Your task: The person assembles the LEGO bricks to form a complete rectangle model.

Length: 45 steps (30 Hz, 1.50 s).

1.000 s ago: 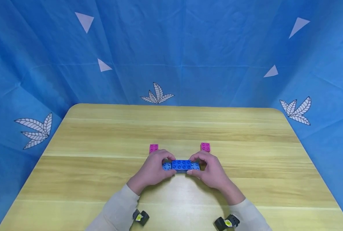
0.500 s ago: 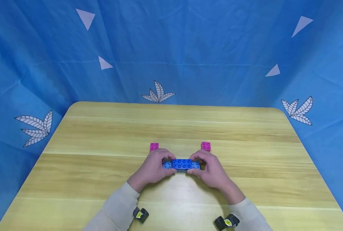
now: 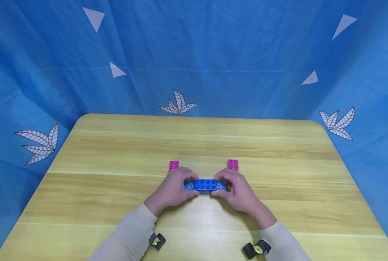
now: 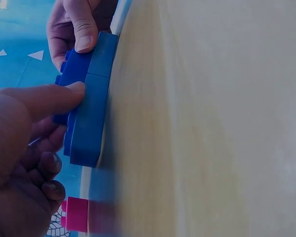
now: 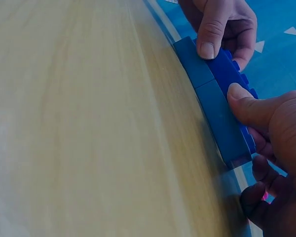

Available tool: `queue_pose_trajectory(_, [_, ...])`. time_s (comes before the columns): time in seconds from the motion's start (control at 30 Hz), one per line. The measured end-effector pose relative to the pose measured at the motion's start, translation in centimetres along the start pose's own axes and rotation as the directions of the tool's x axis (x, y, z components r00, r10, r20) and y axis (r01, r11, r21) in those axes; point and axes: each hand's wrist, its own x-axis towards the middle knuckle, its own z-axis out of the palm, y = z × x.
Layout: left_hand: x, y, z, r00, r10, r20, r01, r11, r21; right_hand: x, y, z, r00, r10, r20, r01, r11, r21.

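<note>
The blue bricks [image 3: 205, 185] are pinched at both ends by the left hand [image 3: 172, 190] and right hand [image 3: 238, 192] on the table [image 3: 115, 188].

Joined bricks [image 3: 205, 185] on table [image 3: 115, 152] centre, between both hands, two small bricks [image 3: 173, 165] [image 3: 232, 164] just behind

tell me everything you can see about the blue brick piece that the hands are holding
The blue brick piece looks like glossy plastic: two bricks end to end, a darker studded brick pressed across their joint. It lies flat and crosswise on the wooden table, just nearer the person than two pink bricks. The left hand and right hand pinch its ends, thumbs on the near side.
</note>
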Motion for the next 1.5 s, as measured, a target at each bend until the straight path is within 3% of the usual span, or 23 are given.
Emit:
queue_pose_trajectory(0.47, [-0.1,-0.1,0.2,0.998,-0.068,-0.004,0.068,0.997,-0.026,-0.2,0.3,0.2,0.999,0.044,-0.012,-0.043,0.999,0.025])
queue_pose_trajectory(0.93, [-0.5,0.0,0.2,0.998,-0.048,-0.037,0.047,0.998,-0.032,-0.5,0.1,-0.3,0.997,0.07,-0.019,-0.07,0.998,0.004])
queue_pose_trajectory(1.17, [-0.6,-0.2,0.1,0.995,-0.085,-0.052,0.079,0.991,-0.112,-1.1,0.3,-1.1,0.996,0.089,-0.027,-0.088,0.996,0.005])
queue_pose_trajectory(1.3, [-0.7,-0.6,-0.3,0.992,-0.093,-0.089,0.08,0.986,-0.144,-1.3,0.4,-1.3,0.993,0.118,-0.008,-0.118,0.993,0.017])
queue_pose_trajectory(1.5, [-0.8,-1.6,-1.2,0.975,-0.083,-0.207,0.055,0.989,-0.139,-1.5,0.4,-1.4,0.991,0.135,0.005,-0.135,0.991,0.023])
